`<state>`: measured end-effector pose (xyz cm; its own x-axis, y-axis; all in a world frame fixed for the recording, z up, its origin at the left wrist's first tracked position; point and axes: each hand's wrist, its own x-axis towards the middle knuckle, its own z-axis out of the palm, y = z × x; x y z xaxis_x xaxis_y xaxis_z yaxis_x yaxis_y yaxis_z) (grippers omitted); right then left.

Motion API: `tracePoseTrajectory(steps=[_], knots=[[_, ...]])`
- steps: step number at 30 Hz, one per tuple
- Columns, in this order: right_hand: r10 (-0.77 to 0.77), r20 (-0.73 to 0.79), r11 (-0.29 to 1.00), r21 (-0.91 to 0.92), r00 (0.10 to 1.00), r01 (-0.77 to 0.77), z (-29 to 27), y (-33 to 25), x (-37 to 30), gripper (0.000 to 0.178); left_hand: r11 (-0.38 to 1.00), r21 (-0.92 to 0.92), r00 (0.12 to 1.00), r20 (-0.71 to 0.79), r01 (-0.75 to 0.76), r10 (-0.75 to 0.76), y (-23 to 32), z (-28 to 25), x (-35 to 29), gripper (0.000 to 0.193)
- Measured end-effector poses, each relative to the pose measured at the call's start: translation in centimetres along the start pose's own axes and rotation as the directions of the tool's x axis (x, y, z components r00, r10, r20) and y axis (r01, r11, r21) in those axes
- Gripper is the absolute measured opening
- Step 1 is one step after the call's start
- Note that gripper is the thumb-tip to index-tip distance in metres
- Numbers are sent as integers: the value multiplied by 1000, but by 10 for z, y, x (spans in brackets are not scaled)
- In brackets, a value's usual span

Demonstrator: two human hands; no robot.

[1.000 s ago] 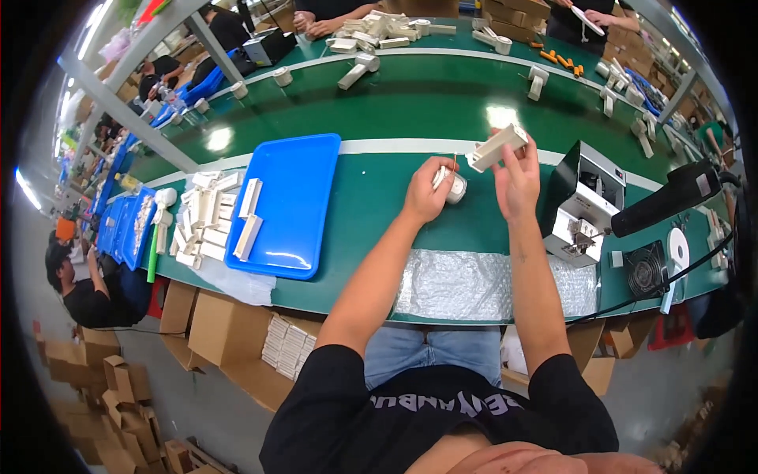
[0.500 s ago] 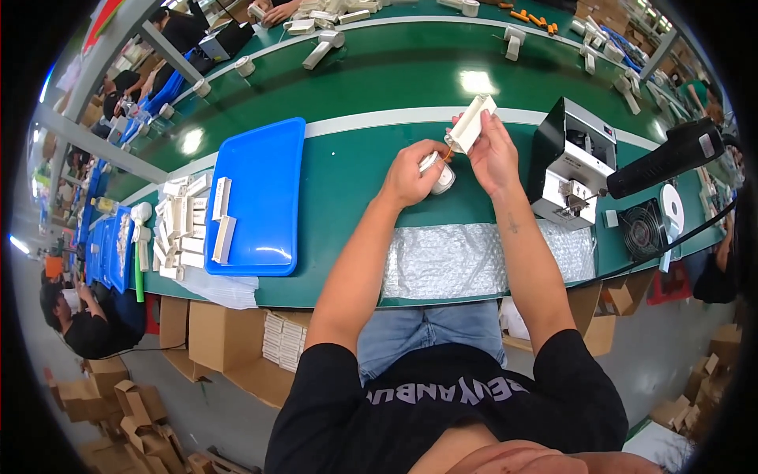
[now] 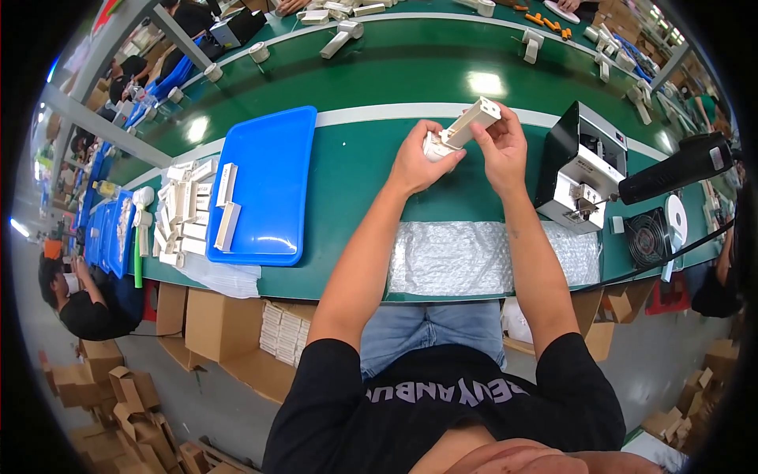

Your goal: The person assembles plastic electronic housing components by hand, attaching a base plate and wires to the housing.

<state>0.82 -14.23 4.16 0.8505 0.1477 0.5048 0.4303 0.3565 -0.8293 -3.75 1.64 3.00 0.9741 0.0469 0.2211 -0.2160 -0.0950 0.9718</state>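
Observation:
Over the green bench, my left hand (image 3: 418, 164) is closed round a round white plastic head (image 3: 435, 148), its palm covering part of that piece. My right hand (image 3: 505, 150) grips a long white box-shaped handle (image 3: 474, 125), with the thumb on its near side. The handle slants up to the right, its outer end showing small openings. Its lower end meets the round head between my hands; whether the two are fastened, I cannot tell.
A blue tray (image 3: 268, 189) holding two white handles lies left, beside a pile of white handles (image 3: 185, 201). Bubble wrap (image 3: 450, 257) lies along the front edge. At right stand a black-and-white machine (image 3: 580, 174), a black tool (image 3: 675, 167) and a small black fan (image 3: 646, 237).
The handle and round head, apart before with orange wire between them, now meet. My right hand has turned the handle so its outer end faces up and right. The view has shifted slightly.

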Motion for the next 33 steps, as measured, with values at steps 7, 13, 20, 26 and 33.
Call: tracePoseTrajectory(steps=[7, 13, 20, 26, 33], knots=[[19, 162, 998, -60, 987, -9, 6, -4, -7, 46, 984, 125, 980, -137, -130, 147, -24, -9, 7, 58], [48, 190, 996, -83, 981, -33, 10, -11, -7, 45, 923, 291, 949, -117, -250, 294, -18, -12, 8, 57], [22, 196, 997, -83, 980, -6, 12, -9, -11, 45, 942, 244, 961, -95, -231, 261, -20, -11, 4, 53], [4, 181, 990, -139, 984, 22, 12, -9, -10, 45, 900, 310, 927, -117, -308, 357, -19, -10, 6, 51], [9, 168, 996, -94, 986, 7, 12, -6, -10, 44, 902, 331, 943, -86, -277, 322, -14, -8, 5, 46]])
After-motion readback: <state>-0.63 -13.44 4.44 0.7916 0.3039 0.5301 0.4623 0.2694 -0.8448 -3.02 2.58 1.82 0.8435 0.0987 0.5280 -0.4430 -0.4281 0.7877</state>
